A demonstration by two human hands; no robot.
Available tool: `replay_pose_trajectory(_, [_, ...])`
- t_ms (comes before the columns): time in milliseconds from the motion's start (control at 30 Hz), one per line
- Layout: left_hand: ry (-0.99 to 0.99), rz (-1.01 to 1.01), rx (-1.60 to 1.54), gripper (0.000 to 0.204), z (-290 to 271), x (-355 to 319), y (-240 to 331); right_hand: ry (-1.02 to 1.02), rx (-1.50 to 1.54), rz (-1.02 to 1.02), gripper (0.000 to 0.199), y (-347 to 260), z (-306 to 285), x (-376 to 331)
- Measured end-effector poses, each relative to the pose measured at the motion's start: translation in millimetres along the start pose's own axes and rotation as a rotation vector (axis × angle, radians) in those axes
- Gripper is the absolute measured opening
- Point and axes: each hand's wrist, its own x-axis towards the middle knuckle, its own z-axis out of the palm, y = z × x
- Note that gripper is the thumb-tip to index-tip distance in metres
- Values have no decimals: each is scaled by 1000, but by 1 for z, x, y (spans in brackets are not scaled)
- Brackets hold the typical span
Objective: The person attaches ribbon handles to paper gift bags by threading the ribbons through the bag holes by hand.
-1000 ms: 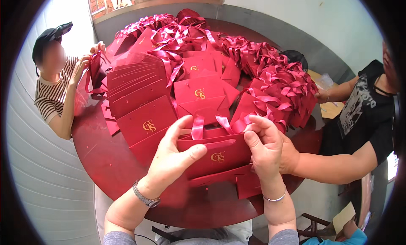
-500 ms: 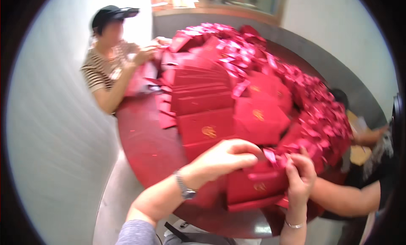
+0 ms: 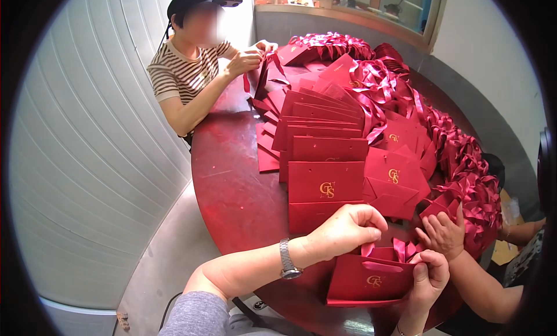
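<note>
A red paper gift bag (image 3: 362, 278) with gold lettering and a pink ribbon handle is in front of me at the table's near edge. My right hand (image 3: 430, 272) grips its upper right corner between thumb and bent fingers. Just above the bag's left top edge, my left hand (image 3: 345, 229) is closed in a pinch, with the ribbon (image 3: 367, 249) directly under its fingertips. A second piece of ribbon stands up from the bag's opening beside my right hand. My left wrist wears a metal watch (image 3: 289, 265).
Overlapping flat red bags (image 3: 326, 179) cover the round dark red table (image 3: 223, 162). Ribboned bags (image 3: 464, 168) are heaped along the far and right sides. A co-worker's hand (image 3: 444, 234) rests on bags by my right hand. Another person (image 3: 197, 69) handles a bag at far left.
My view has swung left and sharpened. The ribbon has dropped from between my hands toward the bag's opening. My right hand now grips the bag's corner. The co-worker's hand shows on the right-hand bags.
</note>
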Motion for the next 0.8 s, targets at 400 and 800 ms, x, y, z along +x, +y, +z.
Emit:
replay_pose_trajectory(400, [-406,188,748,66,9,-15,8,-64,-18,297,17,-7,3,5])
replay_pose_trajectory(800, [-314,251,716,45,13,-13,-5,-96,-90,333,14,0,5,10])
